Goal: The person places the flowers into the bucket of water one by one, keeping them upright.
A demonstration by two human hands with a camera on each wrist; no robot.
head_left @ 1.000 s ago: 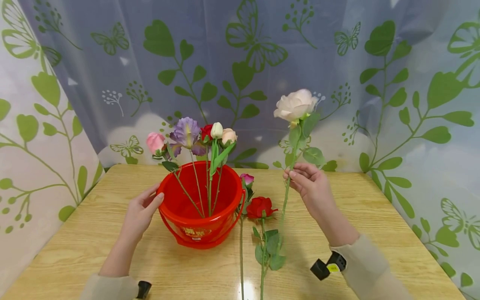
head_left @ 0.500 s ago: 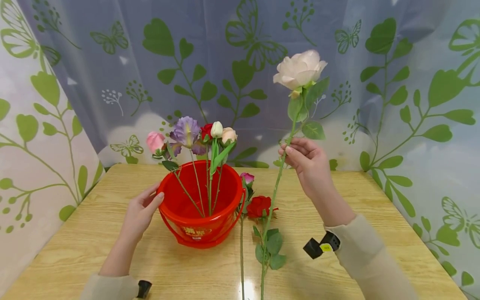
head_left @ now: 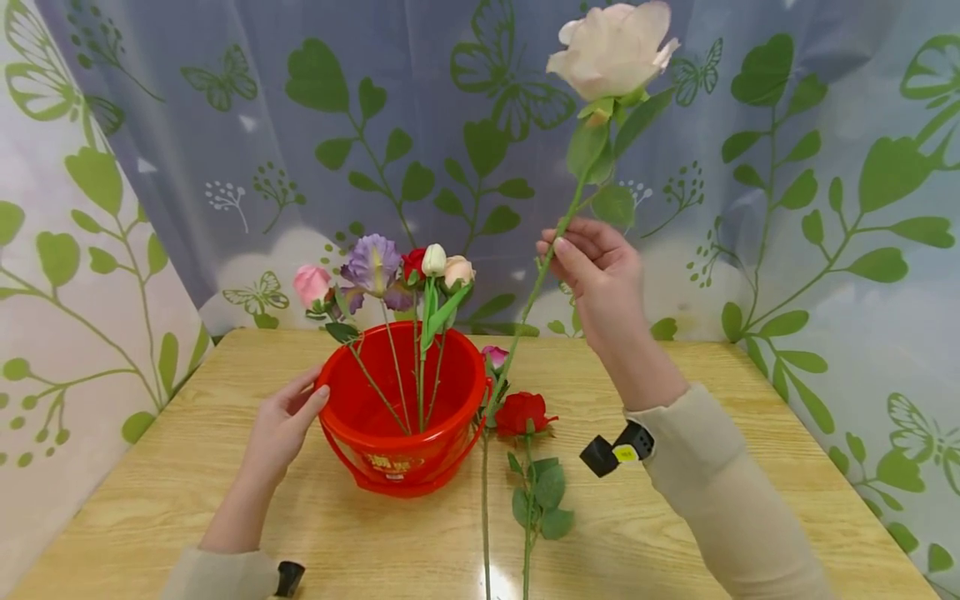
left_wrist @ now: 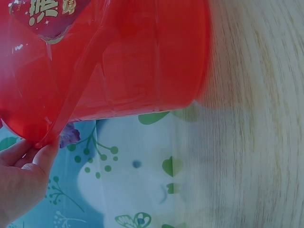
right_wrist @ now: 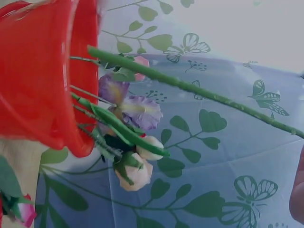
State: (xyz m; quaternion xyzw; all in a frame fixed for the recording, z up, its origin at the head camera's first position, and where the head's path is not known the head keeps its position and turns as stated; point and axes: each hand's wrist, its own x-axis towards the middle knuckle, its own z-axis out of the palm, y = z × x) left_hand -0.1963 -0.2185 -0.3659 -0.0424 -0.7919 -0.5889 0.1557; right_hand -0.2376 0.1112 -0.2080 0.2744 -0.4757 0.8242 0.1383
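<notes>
My right hand (head_left: 603,275) pinches the green stem of a pale pinkish-white artificial rose (head_left: 611,54), held high with its bloom up and stem slanting down-left. In the right wrist view the lower end of that stem (right_wrist: 190,89) appears in front of the bucket's mouth; whether it is inside cannot be told. My left hand (head_left: 276,429) grips the left rim of a red plastic bucket (head_left: 442,467), thumb and fingers on either side. Standing in the bucket are a pink rosebud (head_left: 312,286), a purple iris (head_left: 371,265), a white tulip (head_left: 433,261), a peach rose (head_left: 458,272) and a red flower (head_left: 412,264).
Right of the bucket, a red rose (head_left: 522,414) and a magenta-pink rose (head_left: 495,357) lie on the wooden table (head_left: 675,533), stems toward the near edge. A patterned curtain (head_left: 300,167) hangs behind the table.
My right hand has risen and shifted slightly left, lifting the pale rose until its stem's lower end is off the table, near the bucket's right rim. My left hand and the bucket stay put.
</notes>
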